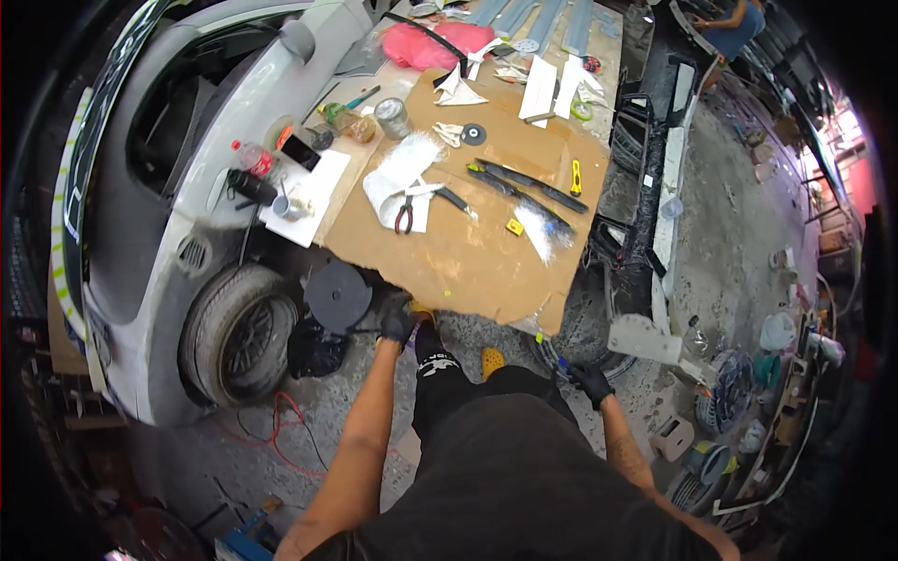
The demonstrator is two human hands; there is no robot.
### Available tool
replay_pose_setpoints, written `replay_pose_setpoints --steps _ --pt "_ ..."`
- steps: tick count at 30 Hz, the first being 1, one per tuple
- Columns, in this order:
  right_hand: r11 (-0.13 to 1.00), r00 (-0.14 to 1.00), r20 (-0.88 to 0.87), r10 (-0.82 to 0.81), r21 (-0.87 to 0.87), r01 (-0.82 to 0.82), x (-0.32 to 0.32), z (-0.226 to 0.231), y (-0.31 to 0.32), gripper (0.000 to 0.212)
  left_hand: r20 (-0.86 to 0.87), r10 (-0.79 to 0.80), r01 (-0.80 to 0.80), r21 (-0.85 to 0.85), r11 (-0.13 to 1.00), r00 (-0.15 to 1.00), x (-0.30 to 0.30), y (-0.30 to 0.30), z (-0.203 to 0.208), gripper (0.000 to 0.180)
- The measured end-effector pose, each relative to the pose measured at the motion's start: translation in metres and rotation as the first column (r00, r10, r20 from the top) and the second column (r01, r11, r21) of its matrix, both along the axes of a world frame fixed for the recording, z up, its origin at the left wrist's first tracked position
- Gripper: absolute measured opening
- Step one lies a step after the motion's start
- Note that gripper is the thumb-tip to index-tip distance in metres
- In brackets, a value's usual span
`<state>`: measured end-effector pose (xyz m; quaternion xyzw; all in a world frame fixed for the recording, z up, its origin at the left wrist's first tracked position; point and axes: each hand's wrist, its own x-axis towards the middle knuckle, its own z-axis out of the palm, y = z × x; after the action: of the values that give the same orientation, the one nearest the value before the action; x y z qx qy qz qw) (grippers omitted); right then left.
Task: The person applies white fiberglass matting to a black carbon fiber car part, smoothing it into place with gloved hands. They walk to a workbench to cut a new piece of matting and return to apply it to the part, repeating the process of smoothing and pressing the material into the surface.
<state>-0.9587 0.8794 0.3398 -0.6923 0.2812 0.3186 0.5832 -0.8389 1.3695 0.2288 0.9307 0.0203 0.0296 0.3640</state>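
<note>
Blue marked the one slender item [562, 366], beyond the near edge of the cardboard-covered bench [421, 266], where the right hand's [590, 383] grip appeared to pinch its end. It was probably light and stiff, best held along its blue part. The left hand [397, 320], its grip impossible to tell, hung near one dark disc [337, 295]. One yellow cutter [576, 178] and two long black strips [538, 184] lay on the bench.

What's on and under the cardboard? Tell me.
On the cardboard: a yellow cutter, a small black disc, and pliers over white material, among others. Whatever is directly beneath is covered.
</note>
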Motion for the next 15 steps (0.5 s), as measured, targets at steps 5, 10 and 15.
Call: replay_pose_setpoints --steps 5,10,15 --pt "0.957 0.946 -0.154 -0.286 -0.093 0.274 -0.076 -0.038 0.015 0.031 -0.013 0.076 -0.073 0.135 0.988 0.997 0.207 0.007 -0.004 0.04" --pt "0.951 0.762 -0.575 -0.297 -0.106 0.291 -0.105 0.024 0.087 0.031 -0.573 0.115 0.078 0.302 0.95 0.812 0.319 0.004 -0.033 0.041" --pt "0.944 0.829 -0.458 -0.322 -0.222 0.245 -0.026 0.013 0.158 0.029 -0.518 0.15 0.065 0.374 0.925 0.842 0.321 0.007 -0.079 0.042"
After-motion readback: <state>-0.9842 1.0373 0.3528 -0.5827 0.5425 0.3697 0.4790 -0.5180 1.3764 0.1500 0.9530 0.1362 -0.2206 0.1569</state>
